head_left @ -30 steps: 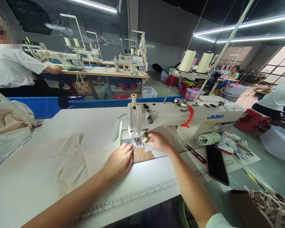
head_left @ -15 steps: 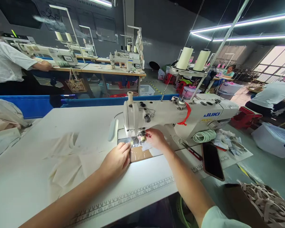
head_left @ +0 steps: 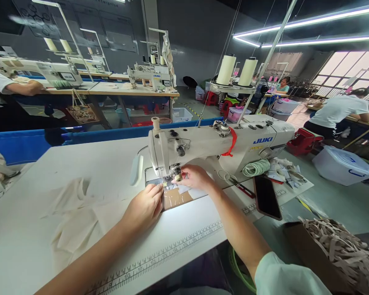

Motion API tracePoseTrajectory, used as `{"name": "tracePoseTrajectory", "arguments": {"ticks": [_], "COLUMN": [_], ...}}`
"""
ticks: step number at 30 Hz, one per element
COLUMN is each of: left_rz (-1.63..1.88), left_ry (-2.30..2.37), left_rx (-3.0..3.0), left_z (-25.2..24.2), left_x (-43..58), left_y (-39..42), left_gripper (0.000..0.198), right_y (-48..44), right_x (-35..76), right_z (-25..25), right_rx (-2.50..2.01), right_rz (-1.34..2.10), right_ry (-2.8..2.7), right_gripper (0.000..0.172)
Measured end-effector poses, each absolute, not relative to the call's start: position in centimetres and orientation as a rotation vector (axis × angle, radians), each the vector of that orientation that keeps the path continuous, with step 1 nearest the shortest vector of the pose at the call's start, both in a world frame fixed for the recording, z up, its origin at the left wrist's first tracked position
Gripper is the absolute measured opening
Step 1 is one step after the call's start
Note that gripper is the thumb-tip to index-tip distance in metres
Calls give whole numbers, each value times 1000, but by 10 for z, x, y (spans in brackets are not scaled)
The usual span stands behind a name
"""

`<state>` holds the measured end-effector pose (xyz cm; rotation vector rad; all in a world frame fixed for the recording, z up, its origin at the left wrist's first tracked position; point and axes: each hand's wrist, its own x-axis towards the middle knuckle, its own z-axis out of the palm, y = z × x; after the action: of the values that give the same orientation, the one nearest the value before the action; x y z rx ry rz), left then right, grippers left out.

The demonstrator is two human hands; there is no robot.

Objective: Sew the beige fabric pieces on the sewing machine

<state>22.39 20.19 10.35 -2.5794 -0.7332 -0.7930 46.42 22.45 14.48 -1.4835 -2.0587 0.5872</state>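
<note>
At the needle end of the white sewing machine [head_left: 193, 139], my left hand [head_left: 146, 203] rests with its fingers pressed together beside the presser foot [head_left: 165, 182]. What those fingertips pinch is too small to tell. My right hand [head_left: 197, 178] is closed at the round metal attachment with a pale knob [head_left: 176, 174], right of the needle. Its fingertips are partly hidden, and so is anything between them. Cream fabric [head_left: 76, 229] lies loosely folded left of my left hand. Under my right hand, a pale piece [head_left: 187, 189] lies near the brown plate [head_left: 175, 198].
Right of the machine lie scissors [head_left: 241, 186], a phone [head_left: 267, 196], a coil of pale green cord [head_left: 256, 167] and fabric scraps [head_left: 284, 172]. A printed ruler [head_left: 160, 258] runs along the table's front. A box of fabric strips [head_left: 341, 250] stands at lower right. Other people sit at machines beyond.
The view has turned slightly right, so the machine and table appear further left. Both hands stay at the needle area, with little visible change in their grip.
</note>
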Motion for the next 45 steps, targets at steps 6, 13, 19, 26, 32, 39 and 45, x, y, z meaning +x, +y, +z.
{"name": "tracePoseTrajectory", "arguments": {"ticks": [6, 13, 19, 26, 32, 39, 45], "left_rz": [-764, -746, -744, -671, -640, -583, -344], "left_ry": [-740, -750, -790, -907, -986, -1496, -1925], "left_rx": [-2554, -2569, -2584, -2618, -2699, -2803, -2754], "left_z": [100, 98, 95, 95, 104, 141, 159], "left_x": [225, 223, 223, 223, 220, 194, 169], "left_y": [206, 207, 208, 198, 174, 194, 205], "left_gripper": [33, 32, 33, 29, 33, 43, 40], "right_y": [224, 222, 221, 217, 212, 203, 179], "right_x": [459, 466, 473, 474, 474, 467, 430], "right_z": [146, 153, 160, 164, 163, 166, 164], "right_rx": [-1626, -1719, -1744, -1712, -1622, -1553, -1324], "right_rz": [471, 552, 593, 619, 728, 862, 697], "right_ry": [-2040, -2029, -2079, -2168, -2259, -2384, -2514], "right_gripper": [14, 8, 4, 13, 15, 18, 6]}}
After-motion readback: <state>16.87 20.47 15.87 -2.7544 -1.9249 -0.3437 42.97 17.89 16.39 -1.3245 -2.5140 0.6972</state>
